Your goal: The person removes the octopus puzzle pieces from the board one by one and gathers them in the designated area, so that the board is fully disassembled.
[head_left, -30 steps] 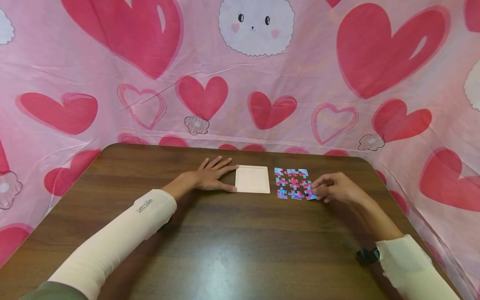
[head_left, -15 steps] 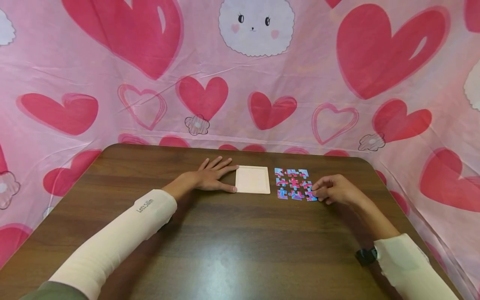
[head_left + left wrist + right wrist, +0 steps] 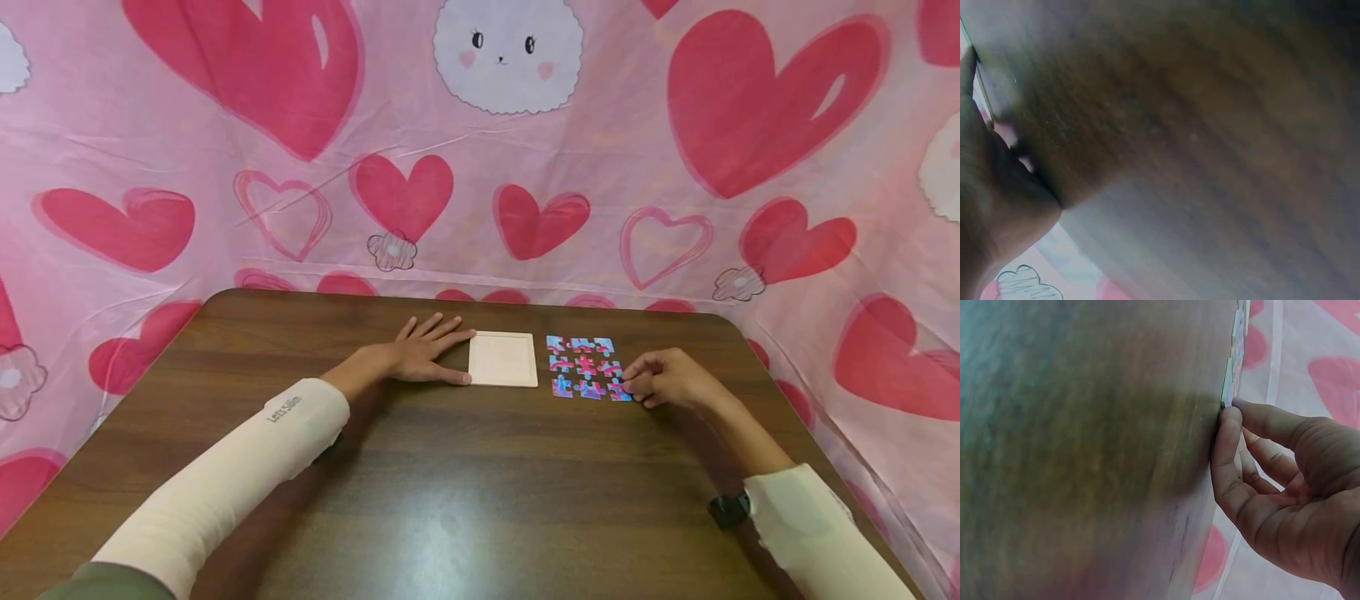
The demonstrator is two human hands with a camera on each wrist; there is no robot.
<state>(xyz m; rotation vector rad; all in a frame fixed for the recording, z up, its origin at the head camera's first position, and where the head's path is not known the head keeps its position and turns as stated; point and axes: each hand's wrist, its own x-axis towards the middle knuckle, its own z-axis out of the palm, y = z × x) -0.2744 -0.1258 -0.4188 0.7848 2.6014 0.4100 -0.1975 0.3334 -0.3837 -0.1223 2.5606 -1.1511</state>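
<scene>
In the head view my left hand (image 3: 423,358) lies on the table with its fingers spread. Its thumb and index fingertips touch the left edge of a square, pale wooden puzzle tray (image 3: 503,359) with a raised rim. Right of the tray, several blue, pink and purple jigsaw pieces (image 3: 585,365) lie in a loose three-by-three grid, picture side up. My right hand (image 3: 671,379) pinches the outer edge of the near-right corner puzzle piece (image 3: 618,391) between thumb and index finger. In the right wrist view those fingertips (image 3: 1231,414) meet at the piece's edge.
The brown wood-grain table (image 3: 450,467) has rounded far corners. A pink cloth (image 3: 465,125) with hearts hangs behind it and along the sides. A dark watch-like band (image 3: 729,510) sits on my right wrist.
My right hand has shifted very slightly at the corner piece, its fingers staying at the edge. My left hand, the tray and the other pieces keep their places.
</scene>
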